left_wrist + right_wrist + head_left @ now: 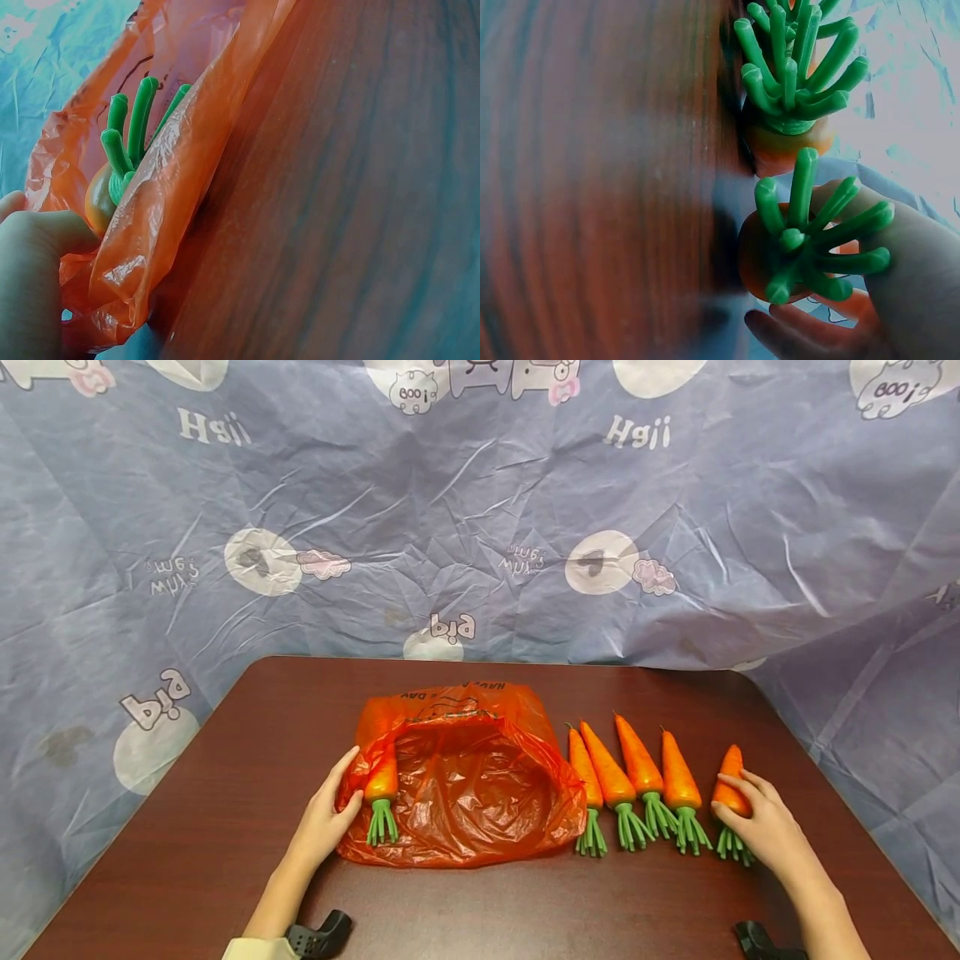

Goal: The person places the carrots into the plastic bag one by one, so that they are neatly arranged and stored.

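An orange-red plastic bag lies with its mouth facing me. My left hand holds the bag's left rim, with the thumb at the mouth and the fingers outside. Just inside that rim lies a carrot with green stalks pointing out of the mouth. Over on the right, my right hand grips the rightmost carrot between thumb and fingers. That carrot's green stalks point back toward the wrist. Its underside seems close to the table, but contact cannot be made out.
Between the bag and my right hand, several carrots lie in a row, among them one carrot nearest that hand. The leftmost carrot is beside the bag's right edge. A dark brown table bears everything, with a patterned cloth hanging behind.
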### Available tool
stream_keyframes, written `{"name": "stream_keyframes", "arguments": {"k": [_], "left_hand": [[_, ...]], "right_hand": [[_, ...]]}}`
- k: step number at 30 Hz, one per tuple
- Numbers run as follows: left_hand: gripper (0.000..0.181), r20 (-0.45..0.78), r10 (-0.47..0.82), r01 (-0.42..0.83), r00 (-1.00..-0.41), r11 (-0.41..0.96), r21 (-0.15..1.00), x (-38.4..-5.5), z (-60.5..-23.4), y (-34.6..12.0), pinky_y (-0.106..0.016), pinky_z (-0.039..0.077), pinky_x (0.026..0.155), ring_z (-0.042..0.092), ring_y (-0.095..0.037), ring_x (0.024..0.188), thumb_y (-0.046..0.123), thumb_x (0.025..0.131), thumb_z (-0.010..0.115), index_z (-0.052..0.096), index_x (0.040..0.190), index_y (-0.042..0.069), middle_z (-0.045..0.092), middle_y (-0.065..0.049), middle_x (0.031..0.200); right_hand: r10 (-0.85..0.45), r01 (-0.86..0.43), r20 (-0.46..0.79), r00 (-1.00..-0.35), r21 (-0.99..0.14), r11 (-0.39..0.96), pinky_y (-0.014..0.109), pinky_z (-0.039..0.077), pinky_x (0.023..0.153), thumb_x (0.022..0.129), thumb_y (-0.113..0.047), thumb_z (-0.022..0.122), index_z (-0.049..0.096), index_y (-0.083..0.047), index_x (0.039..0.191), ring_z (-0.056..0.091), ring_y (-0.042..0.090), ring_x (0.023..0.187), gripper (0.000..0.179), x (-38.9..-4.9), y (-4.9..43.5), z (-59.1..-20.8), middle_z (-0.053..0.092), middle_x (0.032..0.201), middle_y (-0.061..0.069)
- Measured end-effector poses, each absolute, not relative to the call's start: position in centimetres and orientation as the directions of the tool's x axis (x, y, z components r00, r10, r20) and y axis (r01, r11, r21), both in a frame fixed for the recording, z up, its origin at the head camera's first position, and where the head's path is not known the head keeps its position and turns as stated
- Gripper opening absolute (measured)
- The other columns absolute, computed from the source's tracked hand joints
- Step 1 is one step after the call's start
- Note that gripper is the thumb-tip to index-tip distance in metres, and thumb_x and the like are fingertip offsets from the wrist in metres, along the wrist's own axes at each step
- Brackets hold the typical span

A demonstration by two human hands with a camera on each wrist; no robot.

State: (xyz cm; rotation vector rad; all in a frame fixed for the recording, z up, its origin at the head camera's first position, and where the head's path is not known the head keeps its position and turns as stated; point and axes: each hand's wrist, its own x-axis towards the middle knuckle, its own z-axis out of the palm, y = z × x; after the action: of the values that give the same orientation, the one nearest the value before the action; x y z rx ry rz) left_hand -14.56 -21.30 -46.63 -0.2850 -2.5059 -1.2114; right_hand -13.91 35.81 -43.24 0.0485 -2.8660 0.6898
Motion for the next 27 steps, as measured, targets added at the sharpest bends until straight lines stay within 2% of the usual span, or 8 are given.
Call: {"name": "stream_keyframes", "arguments": {"k": [9,14,20,27], "left_hand": [[0.065,0.385,0.027,0.315,-0.922,0.632,0.708,-14.5,-46.6,-21.3,-0.045,0.039,0.096,0.046,-0.026,0.121,0.004,0.084,0.061,0.033,0.141,0.019,0.043,-0.011,0.14],[0.065,0.387,0.017,0.311,-0.922,0.629,0.712,-14.7,-46.9,-21.4,-0.035,0.039,0.098,0.046,-0.026,0.12,0.003,0.083,0.062,0.034,0.14,0.018,0.043,-0.011,0.139],[0.064,0.388,0.034,0.324,-0.921,0.617,0.717,-14.6,-46.7,-21.3,-0.049,0.038,0.096,0.046,-0.029,0.121,0.003,0.085,0.059,0.032,0.141,0.021,0.042,-0.011,0.14],[0.065,0.396,0.036,0.33,-0.918,0.623,0.709,-14.6,-46.7,-21.3,-0.05,0.037,0.096,0.045,-0.03,0.121,0.002,0.085,0.058,0.032,0.141,0.021,0.042,-0.013,0.14]], "right_hand": [[0.029,-0.064,0.2,-0.979,-0.444,0.894,0.065,0.033,0.08,0.084,-0.024,0.06,0.05,0.004,0.121,0.036,0.055,0.11,0.047,-13.7,35.8,-43.2,0.036,0.128,0.034],[0.026,-0.065,0.196,-0.98,-0.445,0.893,0.064,0.032,0.08,0.084,-0.025,0.061,0.051,0.004,0.12,0.036,0.055,0.11,0.048,-13.6,35.8,-43.2,0.037,0.128,0.034],[0.033,-0.056,0.194,-0.98,-0.439,0.897,0.065,0.032,0.081,0.083,-0.026,0.062,0.053,0.004,0.119,0.037,0.056,0.11,0.048,-13.1,35.4,-42.9,0.038,0.128,0.034],[0.037,-0.06,0.21,-0.977,-0.441,0.896,0.065,0.032,0.08,0.085,-0.027,0.06,0.052,0.003,0.12,0.037,0.057,0.11,0.047,-12.5,34.8,-42.1,0.038,0.13,0.033]]}}
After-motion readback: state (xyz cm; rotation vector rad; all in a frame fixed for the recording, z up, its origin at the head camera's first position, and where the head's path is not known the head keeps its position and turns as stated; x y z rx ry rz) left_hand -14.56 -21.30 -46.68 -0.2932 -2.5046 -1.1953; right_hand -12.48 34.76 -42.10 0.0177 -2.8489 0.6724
